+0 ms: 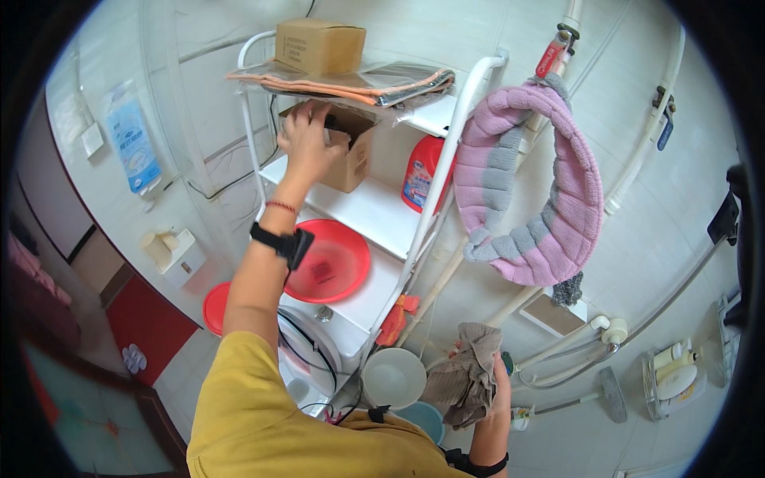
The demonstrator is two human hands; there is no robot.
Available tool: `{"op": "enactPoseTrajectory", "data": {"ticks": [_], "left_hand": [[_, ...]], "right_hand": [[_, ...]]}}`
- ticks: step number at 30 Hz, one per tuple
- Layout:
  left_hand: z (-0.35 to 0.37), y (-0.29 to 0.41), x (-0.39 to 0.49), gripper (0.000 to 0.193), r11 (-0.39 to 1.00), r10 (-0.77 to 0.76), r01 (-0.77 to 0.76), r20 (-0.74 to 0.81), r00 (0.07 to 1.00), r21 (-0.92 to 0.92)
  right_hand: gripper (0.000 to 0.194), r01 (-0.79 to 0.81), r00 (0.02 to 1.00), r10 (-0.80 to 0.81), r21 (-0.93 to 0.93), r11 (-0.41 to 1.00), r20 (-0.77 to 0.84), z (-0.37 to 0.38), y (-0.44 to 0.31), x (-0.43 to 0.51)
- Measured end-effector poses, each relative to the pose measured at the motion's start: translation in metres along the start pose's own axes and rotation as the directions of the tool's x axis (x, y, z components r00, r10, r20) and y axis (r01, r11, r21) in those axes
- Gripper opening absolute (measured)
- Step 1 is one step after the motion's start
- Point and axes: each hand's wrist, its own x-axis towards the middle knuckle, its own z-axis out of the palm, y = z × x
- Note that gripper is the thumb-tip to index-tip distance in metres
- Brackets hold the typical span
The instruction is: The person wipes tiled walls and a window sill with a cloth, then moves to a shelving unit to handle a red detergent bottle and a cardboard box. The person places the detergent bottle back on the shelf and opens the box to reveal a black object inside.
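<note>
My left hand (309,138) is at the open top of a cardboard box (352,164) on the middle shelf of a white metal rack (457,131); its fingertips touch the rim or flap, and whether they grip it is unclear. My right hand (501,382) holds a crumpled brown-grey cloth (466,376) low beside the rack. Right of the box stands a red detergent bottle (423,173). A red plastic basin (334,260) rests on the level below. Over the box, the top shelf bears plastic-wrapped folded fabric with orange edging (352,89) and a closed cardboard box (320,46).
A pink and grey plush toilet seat cover (562,239) hangs from the wall pipes at right. Below are a white bucket (394,377), a blue basin (425,418) and a washing machine (311,352). A tissue pack (132,143) hangs on the left wall. Black cables run behind the rack.
</note>
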Motion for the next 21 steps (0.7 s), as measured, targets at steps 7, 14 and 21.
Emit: {"op": "enactPoseTrajectory", "data": {"ticks": [7,14,21], "left_hand": [[-0.003,-0.047,-0.006,0.017,0.936,0.211,-0.077,0.371,0.904,-0.344],[-0.032,-0.028,-0.071,0.024,0.882,0.247,-0.175,0.112,0.963,-0.436],[-0.041,-0.019,-0.054,0.019,0.888,0.261,-0.204,0.087,0.961,-0.413]], "right_hand": [[0.056,-0.071,0.996,0.065,0.099,0.992,0.064,-0.004,0.017,0.007],[0.064,-0.068,0.998,0.067,-0.075,0.995,-0.013,0.001,0.026,0.020],[0.054,-0.146,0.989,0.148,-0.067,0.987,0.026,0.020,0.032,0.022]]}}
